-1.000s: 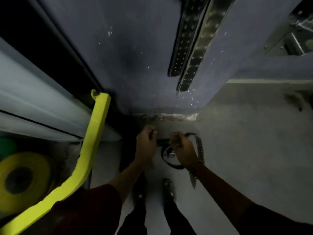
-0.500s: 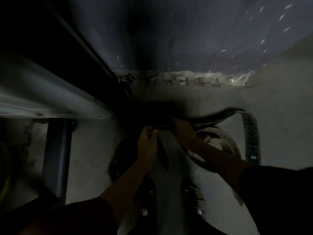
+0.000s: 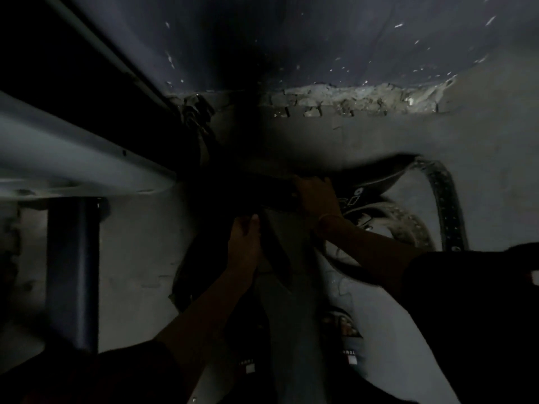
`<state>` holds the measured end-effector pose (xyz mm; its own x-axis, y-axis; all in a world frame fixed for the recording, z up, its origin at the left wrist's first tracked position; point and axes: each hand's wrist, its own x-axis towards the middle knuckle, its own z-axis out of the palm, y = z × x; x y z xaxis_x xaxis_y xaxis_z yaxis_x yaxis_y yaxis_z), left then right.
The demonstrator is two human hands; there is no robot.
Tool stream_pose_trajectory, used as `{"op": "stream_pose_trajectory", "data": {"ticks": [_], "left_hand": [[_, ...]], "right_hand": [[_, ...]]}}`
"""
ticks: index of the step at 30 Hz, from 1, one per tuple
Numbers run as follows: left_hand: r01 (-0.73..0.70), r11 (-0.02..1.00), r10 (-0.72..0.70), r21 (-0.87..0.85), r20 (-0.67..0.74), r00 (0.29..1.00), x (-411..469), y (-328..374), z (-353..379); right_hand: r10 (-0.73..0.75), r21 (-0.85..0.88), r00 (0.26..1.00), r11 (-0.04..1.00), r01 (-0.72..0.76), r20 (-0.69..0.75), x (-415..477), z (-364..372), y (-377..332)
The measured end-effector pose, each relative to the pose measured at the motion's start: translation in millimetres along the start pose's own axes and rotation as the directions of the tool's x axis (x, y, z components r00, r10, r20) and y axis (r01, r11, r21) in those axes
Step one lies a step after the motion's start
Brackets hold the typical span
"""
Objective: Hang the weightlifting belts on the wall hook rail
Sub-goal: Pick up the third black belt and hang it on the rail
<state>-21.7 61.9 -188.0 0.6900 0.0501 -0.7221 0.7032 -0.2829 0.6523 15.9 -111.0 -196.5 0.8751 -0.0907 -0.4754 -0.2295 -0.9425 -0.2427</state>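
Observation:
A dark weightlifting belt [image 3: 379,182] lies on the grey floor in front of my feet, its wide padded part running left to right and its studded strap [image 3: 446,205] curving down on the right. My right hand [image 3: 316,193] grips the belt's wide part near its middle. My left hand [image 3: 243,237] holds a dark end of a belt [image 3: 274,252] just below and left of that. A second coiled studded strap [image 3: 408,225] lies beside my right wrist. The scene is very dim, and the hook rail is out of view.
The blue-grey wall [image 3: 320,39] meets the floor along a crumbled edge [image 3: 350,97] just beyond the belts. A pale bench-like surface [image 3: 73,153] on a dark post [image 3: 73,272] stands at left. My shoes [image 3: 344,330] are below the hands.
My head has dropped closer to the floor, so the hanging belts on the wall and the yellow strap left the view. Both hands stay on the belt on the floor, my right hand now further up it.

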Motion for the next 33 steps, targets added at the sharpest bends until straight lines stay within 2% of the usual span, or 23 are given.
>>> {"op": "stream_pose_trajectory", "data": {"ticks": [2,5,9,14,17,21,24,26,29,33], "left_hand": [[0.035,0.995,-0.031,-0.096,0.041,0.999,-35.8,34.3,2.3],[0.008,0.986,-0.001,-0.168,0.042,0.999,-81.8,80.4,1.8],[-0.017,0.962,0.03,-0.273,0.04,0.999,-152.0,157.8,-12.4],[-0.143,0.941,0.141,-0.306,-0.028,0.99,-255.6,286.1,-48.6],[-0.162,0.916,0.158,-0.367,-0.04,0.987,-313.7,364.0,-69.3],[-0.094,0.882,0.156,-0.461,0.097,0.983,-390.8,452.1,-84.0],[-0.114,0.887,0.211,-0.447,0.174,0.962,-439.7,503.5,-92.2],[-0.166,0.871,0.302,-0.461,0.238,0.923,-477.4,536.0,-100.9],[-0.286,0.818,0.477,-0.498,0.312,0.821,-540.8,579.5,-120.3],[-0.41,0.774,0.612,-0.482,0.406,0.679,-609.0,627.9,-150.7]], "right_hand": [[-0.008,0.158,0.995,0.987,0.023,-0.095,-23.2,-41.1,-6.8],[-0.039,0.382,0.971,0.915,0.13,-0.236,-67.8,-106.8,-21.5],[0.108,0.676,0.971,0.734,0.068,-0.215,-143.0,-203.8,-49.5],[0.225,0.827,0.956,0.562,0.028,-0.186,-247.8,-324.9,-73.7],[0.243,0.885,0.958,0.464,0.022,-0.151,-305.4,-396.9,-85.1],[0.259,0.943,0.944,0.309,0.12,-0.205,-366.1,-492.0,-104.5],[0.272,0.937,0.918,0.277,0.214,-0.29,-402.1,-551.1,-128.3],[0.281,0.933,0.899,0.231,0.277,-0.337,-426.6,-581.0,-144.0],[0.306,0.923,0.871,0.133,0.362,-0.385,-458.0,-619.6,-162.9],[0.308,0.876,0.821,0.143,0.461,-0.482,-490.6,-671.5,-191.7]]}}
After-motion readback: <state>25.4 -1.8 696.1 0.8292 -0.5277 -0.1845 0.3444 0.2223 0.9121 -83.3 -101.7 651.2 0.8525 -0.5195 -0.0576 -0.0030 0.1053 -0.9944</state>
